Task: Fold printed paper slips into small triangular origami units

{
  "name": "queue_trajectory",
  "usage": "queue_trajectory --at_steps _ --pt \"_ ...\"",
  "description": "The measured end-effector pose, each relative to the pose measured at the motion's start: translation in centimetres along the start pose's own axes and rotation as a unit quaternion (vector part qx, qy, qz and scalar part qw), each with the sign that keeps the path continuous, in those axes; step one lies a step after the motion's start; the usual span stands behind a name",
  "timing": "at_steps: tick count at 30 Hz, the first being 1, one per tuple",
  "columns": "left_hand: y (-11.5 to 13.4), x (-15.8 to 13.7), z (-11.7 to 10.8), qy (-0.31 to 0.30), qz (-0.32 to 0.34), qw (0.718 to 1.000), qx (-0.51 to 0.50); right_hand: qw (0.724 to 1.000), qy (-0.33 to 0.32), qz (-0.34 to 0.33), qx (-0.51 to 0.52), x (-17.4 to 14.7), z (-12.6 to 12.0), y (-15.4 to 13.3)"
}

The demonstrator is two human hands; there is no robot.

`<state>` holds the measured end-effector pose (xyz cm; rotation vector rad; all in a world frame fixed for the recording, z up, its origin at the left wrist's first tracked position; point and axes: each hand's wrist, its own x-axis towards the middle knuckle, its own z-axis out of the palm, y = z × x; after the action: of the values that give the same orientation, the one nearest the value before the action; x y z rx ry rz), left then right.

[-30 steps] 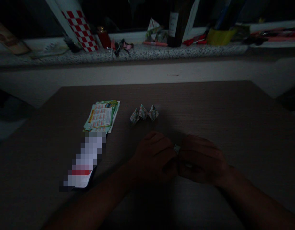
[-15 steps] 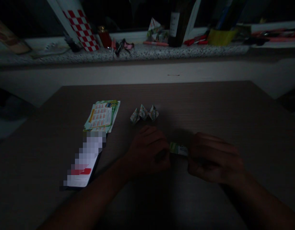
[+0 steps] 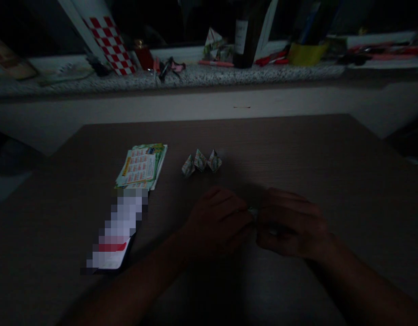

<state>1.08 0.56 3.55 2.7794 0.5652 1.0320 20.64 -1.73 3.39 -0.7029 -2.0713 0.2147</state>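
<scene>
My left hand point(image 3: 222, 219) and my right hand point(image 3: 290, 222) meet low over the table, fingers closed on a small strip of printed paper point(image 3: 252, 211). Only a sliver of the paper shows between the fingertips; the rest is hidden. Beyond my left hand, three small folded paper pieces point(image 3: 201, 160) stand in a row, pointed tips up. To their left lies a stack of printed green and white paper sheets point(image 3: 139, 165). A phone point(image 3: 117, 235) with a lit, blurred screen lies just in front of that stack.
The brown wooden table point(image 3: 297, 149) ends at a white wall. Above runs a speckled stone sill point(image 3: 195, 77) with a dark bottle point(image 3: 245, 43), a red checkered tube point(image 3: 112, 45), a yellow container point(image 3: 307, 53), a folded paper piece point(image 3: 213, 43) and several pens. The light is dim.
My hands have drawn closer together, my left hand moving right and my right hand slightly left. Less of the paper strip shows between them. The view has shifted slightly.
</scene>
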Motion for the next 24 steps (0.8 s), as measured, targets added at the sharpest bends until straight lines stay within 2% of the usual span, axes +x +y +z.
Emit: queue_trajectory --at_steps 4,10,18,24 --pt "-0.15 -0.09 0.35 0.008 0.002 0.999 -0.035 0.999 0.007 0.019 0.034 0.13 0.02 -0.43" --pt "-0.06 0.04 -0.26 0.067 -0.063 0.991 -0.096 0.988 0.069 0.107 0.089 -0.26 -0.81 -0.36" --pt "0.35 0.06 0.29 0.088 -0.054 0.984 -0.145 0.993 0.061 0.066 0.082 0.03 0.03 -0.72" --pt "0.61 0.04 0.19 0.073 -0.057 0.985 -0.144 0.993 0.060 0.053 0.083 0.10 0.11 -0.80"
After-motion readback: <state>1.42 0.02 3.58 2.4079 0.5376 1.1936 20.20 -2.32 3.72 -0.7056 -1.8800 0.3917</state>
